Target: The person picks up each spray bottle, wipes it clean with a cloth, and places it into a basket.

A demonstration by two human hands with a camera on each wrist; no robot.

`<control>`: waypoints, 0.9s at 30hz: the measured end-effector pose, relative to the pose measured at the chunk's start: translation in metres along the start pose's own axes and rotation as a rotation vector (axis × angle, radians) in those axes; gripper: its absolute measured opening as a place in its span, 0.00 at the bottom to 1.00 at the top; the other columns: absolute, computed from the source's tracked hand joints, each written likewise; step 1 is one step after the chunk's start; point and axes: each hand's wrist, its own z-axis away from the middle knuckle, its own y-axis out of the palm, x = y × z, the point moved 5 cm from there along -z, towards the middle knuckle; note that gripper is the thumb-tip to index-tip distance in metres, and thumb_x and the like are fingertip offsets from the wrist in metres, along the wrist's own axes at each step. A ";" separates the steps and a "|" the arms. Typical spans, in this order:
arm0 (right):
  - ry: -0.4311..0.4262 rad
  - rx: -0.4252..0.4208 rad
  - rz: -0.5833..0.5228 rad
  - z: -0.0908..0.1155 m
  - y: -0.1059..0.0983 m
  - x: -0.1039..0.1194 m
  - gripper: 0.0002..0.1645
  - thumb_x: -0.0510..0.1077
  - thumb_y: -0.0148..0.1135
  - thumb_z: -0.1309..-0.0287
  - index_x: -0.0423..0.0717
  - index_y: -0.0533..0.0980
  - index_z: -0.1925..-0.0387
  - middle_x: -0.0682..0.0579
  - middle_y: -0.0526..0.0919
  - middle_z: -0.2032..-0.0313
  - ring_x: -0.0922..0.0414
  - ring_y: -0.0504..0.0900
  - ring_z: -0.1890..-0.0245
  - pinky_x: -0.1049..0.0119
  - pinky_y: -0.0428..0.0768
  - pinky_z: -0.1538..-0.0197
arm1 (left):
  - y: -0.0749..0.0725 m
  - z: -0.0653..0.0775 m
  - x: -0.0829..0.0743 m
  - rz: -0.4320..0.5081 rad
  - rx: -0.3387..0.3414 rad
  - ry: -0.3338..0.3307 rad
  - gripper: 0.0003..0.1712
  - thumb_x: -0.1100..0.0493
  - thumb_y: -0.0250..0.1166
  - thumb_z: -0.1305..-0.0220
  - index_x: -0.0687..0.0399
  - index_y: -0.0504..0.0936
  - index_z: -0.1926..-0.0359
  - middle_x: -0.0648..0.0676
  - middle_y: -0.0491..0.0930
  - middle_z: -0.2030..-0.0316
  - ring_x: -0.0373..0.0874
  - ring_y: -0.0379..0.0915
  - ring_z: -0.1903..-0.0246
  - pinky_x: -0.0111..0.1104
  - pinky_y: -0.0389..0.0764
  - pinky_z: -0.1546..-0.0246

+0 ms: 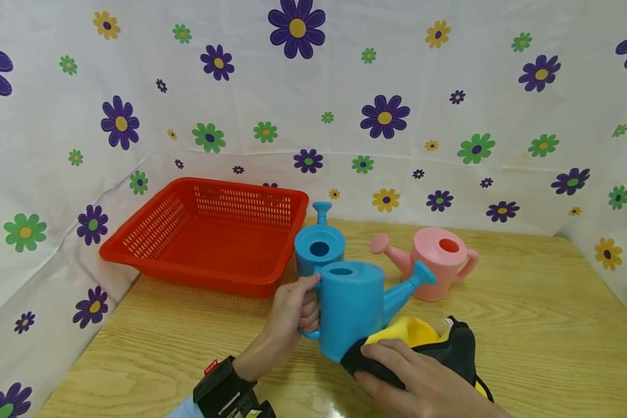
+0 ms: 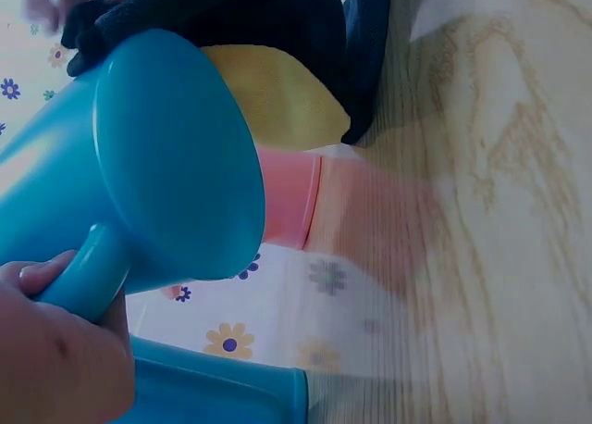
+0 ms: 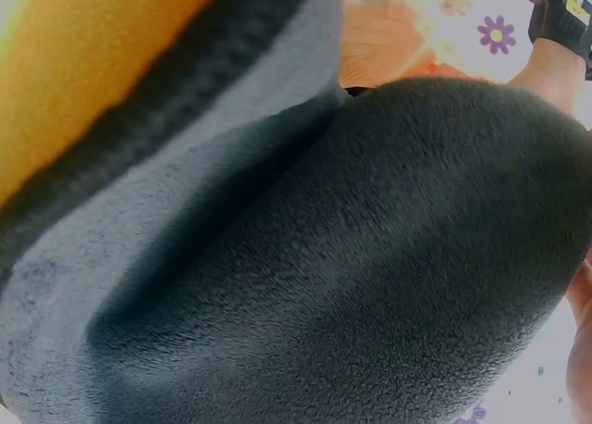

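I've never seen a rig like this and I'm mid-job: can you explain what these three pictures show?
There is no machine: a person works bare-handed. The wide picture is from the head, looking forward and down; the two others come from the left and right wrists. The left hand grips a blue watering can by its handle, above the table. The right hand holds a black and yellow cloth against the can's lower side; that cloth fills most of the right wrist picture. Behind stand a second blue can and a pink can, with a red basket at the back left.
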 end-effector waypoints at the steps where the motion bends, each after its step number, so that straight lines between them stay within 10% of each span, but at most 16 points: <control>1: 0.020 0.028 0.012 0.000 0.000 0.000 0.24 0.60 0.58 0.29 0.53 0.79 0.41 0.48 0.77 0.38 0.57 0.80 0.49 0.73 0.84 0.50 | 0.001 0.000 0.000 0.000 0.006 0.003 0.29 0.50 0.52 0.23 0.49 0.60 0.86 0.45 0.59 0.90 0.37 0.57 0.89 0.26 0.64 0.81; 18: -0.034 0.043 0.076 -0.001 0.006 0.003 0.22 0.51 0.41 0.19 0.51 0.80 0.43 0.54 0.81 0.46 0.62 0.77 0.55 0.78 0.80 0.52 | 0.002 0.001 0.002 0.012 0.050 -0.038 0.29 0.49 0.51 0.23 0.47 0.60 0.86 0.43 0.59 0.90 0.36 0.57 0.89 0.26 0.64 0.81; 27: 0.025 0.070 0.022 -0.002 0.003 0.002 0.21 0.56 0.49 0.23 0.52 0.79 0.41 0.54 0.81 0.44 0.62 0.78 0.53 0.78 0.81 0.50 | 0.001 0.001 0.002 0.031 0.059 -0.043 0.30 0.49 0.51 0.24 0.47 0.59 0.86 0.43 0.58 0.90 0.36 0.56 0.90 0.25 0.63 0.82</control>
